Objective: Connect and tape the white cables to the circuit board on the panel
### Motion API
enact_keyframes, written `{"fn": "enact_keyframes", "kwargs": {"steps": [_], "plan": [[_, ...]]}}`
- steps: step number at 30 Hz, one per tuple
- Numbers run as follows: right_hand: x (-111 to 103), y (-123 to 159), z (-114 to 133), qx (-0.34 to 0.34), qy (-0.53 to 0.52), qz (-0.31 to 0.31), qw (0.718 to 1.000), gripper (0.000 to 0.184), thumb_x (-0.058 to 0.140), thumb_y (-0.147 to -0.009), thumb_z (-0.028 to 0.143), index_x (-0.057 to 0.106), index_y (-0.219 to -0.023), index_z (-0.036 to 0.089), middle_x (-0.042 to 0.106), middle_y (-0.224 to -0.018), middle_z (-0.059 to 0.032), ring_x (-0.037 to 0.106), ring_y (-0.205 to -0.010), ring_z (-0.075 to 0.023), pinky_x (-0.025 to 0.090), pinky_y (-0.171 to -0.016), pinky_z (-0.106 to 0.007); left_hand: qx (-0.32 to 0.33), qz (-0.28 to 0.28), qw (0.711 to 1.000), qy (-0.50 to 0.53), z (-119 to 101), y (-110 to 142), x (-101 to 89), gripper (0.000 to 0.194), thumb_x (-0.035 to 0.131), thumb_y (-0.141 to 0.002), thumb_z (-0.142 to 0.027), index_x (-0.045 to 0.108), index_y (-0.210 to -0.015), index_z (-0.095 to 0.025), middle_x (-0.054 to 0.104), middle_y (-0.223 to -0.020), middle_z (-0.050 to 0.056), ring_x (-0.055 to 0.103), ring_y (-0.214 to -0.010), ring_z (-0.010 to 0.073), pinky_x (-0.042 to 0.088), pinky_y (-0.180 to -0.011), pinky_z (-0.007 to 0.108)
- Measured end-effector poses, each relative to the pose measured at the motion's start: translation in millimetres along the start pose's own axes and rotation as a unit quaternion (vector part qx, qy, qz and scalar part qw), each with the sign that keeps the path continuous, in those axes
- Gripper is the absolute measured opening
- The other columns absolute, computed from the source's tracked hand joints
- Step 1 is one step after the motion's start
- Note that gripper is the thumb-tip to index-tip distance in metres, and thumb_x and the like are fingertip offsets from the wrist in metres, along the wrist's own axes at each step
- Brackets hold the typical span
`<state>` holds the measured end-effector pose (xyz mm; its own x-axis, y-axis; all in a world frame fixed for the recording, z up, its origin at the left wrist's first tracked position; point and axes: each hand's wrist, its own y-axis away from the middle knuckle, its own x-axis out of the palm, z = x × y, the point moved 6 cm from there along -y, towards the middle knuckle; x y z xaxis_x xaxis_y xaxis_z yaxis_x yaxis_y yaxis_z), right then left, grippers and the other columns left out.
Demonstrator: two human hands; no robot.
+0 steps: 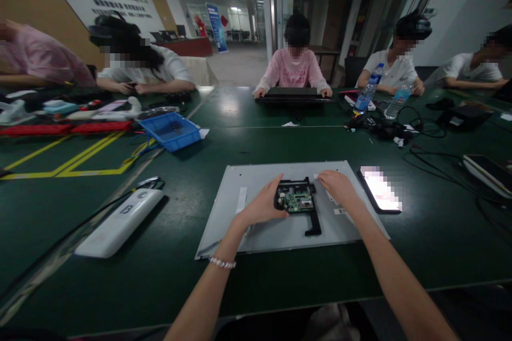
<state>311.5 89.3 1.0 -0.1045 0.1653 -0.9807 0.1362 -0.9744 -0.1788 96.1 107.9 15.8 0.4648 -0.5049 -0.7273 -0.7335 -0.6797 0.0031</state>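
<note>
A flat grey metal panel (224, 224) lies on the table before me. Over its middle is a green circuit board (294, 201) set in a black plastic bracket, one arm of which points toward me. My left hand (262, 202), with a beaded bracelet at the wrist, grips the bracket's left side between thumb and fingers. Just right of the bracket's far corner, my right hand (336, 185) has its fingertips pinched together above the panel. A small whitish bit shows at those fingertips; its kind is too small to tell.
A lit phone (380, 189) lies right of the panel, a white power bank (120, 224) with cable to the left. Farther off are a blue basket (170, 130), water bottles (368, 90) and tangled cables. Across the table, a person in pink holds a black laptop-like slab (294, 99); others sit alongside.
</note>
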Motion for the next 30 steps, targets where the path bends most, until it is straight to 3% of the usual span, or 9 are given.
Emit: {"fn": "enact_keyframes", "kwargs": {"steps": [6, 9, 12, 16, 19, 30], "plan": [[-4, 1, -2, 0.026, -0.002, 0.019, 0.999, 0.026, 0.042, -0.091, 0.018, 0.063, -0.106, 0.015, 0.066, -0.102, -0.0122, 0.059, -0.1, -0.0205, 0.041, -0.084, -0.028, 0.0, -0.007, 1.0, 0.002, -1, 1, -1.0, 0.104, 0.068, -0.063, -0.035, 0.006, -0.145, -0.019, 0.023, -0.147, 0.015, 0.023, -0.135, 0.0346, 0.021, -0.11, 0.052], [-15, -6, 5, 0.044, -0.032, -0.008, 0.999, 0.028, 0.04, -0.092, 0.021, 0.064, -0.105, 0.017, 0.065, -0.105, -0.0115, 0.059, -0.099, -0.0208, 0.041, -0.084, -0.028, 0.003, -0.01, 1.0, 0.003, -1, 1, -0.9, 0.106, 0.069, -0.062, -0.036, 0.006, -0.145, -0.018, 0.024, -0.147, 0.015, 0.024, -0.134, 0.0352, 0.021, -0.11, 0.052], [-23, -20, 28, 0.026, -0.049, -0.027, 0.998, 0.028, 0.038, -0.093, 0.022, 0.064, -0.104, 0.019, 0.065, -0.108, -0.0102, 0.058, -0.1, -0.0207, 0.041, -0.085, -0.029, 0.008, -0.016, 1.0, 0.004, 2, 0, 0.6, 0.108, 0.07, -0.06, -0.036, 0.005, -0.145, -0.018, 0.024, -0.147, 0.016, 0.025, -0.133, 0.0359, 0.022, -0.109, 0.052], [-19, -41, 70, -0.038, -0.035, 0.008, 0.999, 0.027, 0.039, -0.092, 0.019, 0.065, -0.098, 0.018, 0.067, -0.101, -0.0106, 0.059, -0.098, -0.0211, 0.041, -0.083, -0.028, 0.007, -0.027, 1.0, 0.005, 8, -2, 3.3, 0.112, 0.071, -0.059, -0.036, 0.002, -0.145, -0.018, 0.024, -0.146, 0.016, 0.025, -0.133, 0.0364, 0.023, -0.108, 0.052], [-12, -49, 86, -0.049, -0.023, 0.025, 0.998, 0.027, 0.039, -0.091, 0.016, 0.066, -0.093, 0.015, 0.067, -0.097, -0.0118, 0.06, -0.096, -0.022, 0.041, -0.083, -0.029, 0.023, -0.03, 0.999, 0.007, 10, -3, 4.8, 0.113, 0.072, -0.058, -0.036, 0.001, -0.145, -0.019, 0.024, -0.147, 0.016, 0.024, -0.133, 0.0362, 0.021, -0.109, 0.052], [-1, -47, 91, -0.04, -0.033, 0.044, 0.998, 0.027, 0.039, -0.089, 0.013, 0.065, -0.095, 0.012, 0.067, -0.097, -0.0146, 0.061, -0.094, -0.021, 0.042, -0.083, -0.028, 0.026, -0.028, 0.999, 0.015, 10, -1, 4.5, 0.111, 0.071, -0.059, -0.035, 0.002, -0.145, -0.02, 0.022, -0.148, 0.016, 0.023, -0.134, 0.0349, 0.02, -0.109, 0.052]]}}
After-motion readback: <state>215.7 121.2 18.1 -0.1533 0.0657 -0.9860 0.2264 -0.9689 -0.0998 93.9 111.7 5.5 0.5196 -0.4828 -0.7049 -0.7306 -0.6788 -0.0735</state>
